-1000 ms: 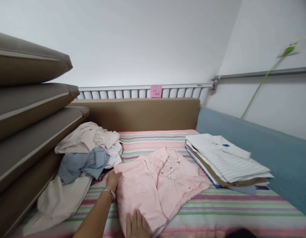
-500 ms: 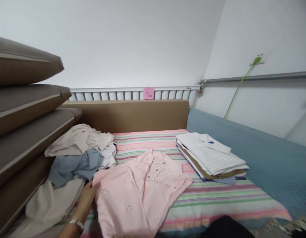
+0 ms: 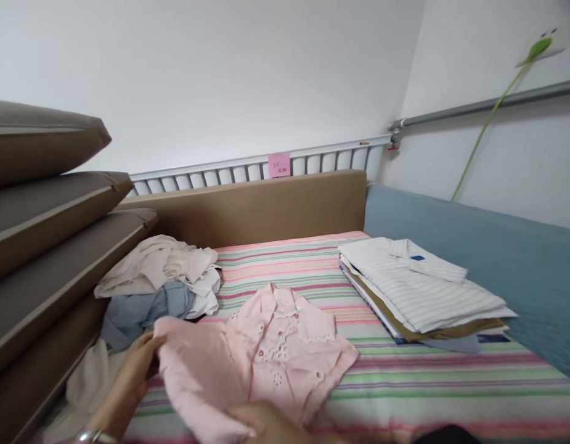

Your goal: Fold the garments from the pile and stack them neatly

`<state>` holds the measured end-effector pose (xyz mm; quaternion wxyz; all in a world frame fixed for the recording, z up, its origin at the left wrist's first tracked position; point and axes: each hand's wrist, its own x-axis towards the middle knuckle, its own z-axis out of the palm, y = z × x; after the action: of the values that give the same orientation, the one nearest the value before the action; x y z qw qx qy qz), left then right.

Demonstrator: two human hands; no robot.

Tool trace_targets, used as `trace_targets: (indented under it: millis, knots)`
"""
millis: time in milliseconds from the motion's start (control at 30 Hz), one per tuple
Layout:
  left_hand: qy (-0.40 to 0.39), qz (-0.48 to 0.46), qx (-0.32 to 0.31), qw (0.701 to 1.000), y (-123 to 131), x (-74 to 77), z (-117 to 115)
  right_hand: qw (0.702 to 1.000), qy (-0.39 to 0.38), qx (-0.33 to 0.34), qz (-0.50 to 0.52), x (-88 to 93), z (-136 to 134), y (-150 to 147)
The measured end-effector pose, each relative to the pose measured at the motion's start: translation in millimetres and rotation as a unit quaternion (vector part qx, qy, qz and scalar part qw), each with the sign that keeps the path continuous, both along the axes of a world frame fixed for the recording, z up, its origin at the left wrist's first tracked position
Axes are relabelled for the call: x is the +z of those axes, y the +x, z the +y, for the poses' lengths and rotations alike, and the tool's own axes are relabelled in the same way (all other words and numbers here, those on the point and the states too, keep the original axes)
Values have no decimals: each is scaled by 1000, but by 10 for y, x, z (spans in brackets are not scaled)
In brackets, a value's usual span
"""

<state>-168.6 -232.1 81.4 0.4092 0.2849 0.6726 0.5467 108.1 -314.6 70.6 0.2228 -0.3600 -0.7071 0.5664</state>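
The shirt (image 3: pixel 280 357) lies on the sheet (image 3: pixel 285 265), left of the stack (image 3: pixel 418 293), with its left part raised. The left hand (image 3: pixel 134 373) pinches its left edge, and the right hand (image 3: pixel 268 422), partly cut off, holds its near edge, thumb on top — both grips are closed on cloth. To do this well, I would keep that edge taut, bring both hands across at one pace and lay the cloth down without dragging the collar (image 3: pixel 307 308), whose lace could easily crease; a light smoothing before letting go should help. Counted: one shirt; two hands; one stack, its layers too tight to number surely; one heap (image 3: pixel 146 308), well left of the stack, showing at least three garments; at least three cushions (image 3: pixel 58 194), farther left of it; one note (image 3: pixel 279 165), behind it and leftward — and one plug (image 3: pixel 538 50), above it to the right
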Motion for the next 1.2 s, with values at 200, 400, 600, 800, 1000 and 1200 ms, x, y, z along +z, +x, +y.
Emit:
trace_targets:
  millis: [200, 400, 600, 800, 1000, 1200]
  knots:
    - [40, 176, -133, 975, 1448, 368, 1057, 918, -225, -168, 280, -34, 537, 1064]
    - [5, 350, -277, 895, 2597, -113, 1911, 883, -254, -302, 253, -559, 948, 2086]
    - [44, 542, -396, 740, 2525, -268, 2210, 918, -87, -386, -4, -690, 1211, 2280]
    - [18, 634, -482, 604, 2499, -379, 2372, 894, 17, -420, -157, -699, 1260, 2125]
    - [-29, 667, -539, 514, 2668, -416, 2553, 885, 46, -420, -195, -787, 1316, 2072]
    - [-75, 657, -564, 494, 2740, -388, 2594, 904, -52, -396, -151, -941, 1437, 2079]
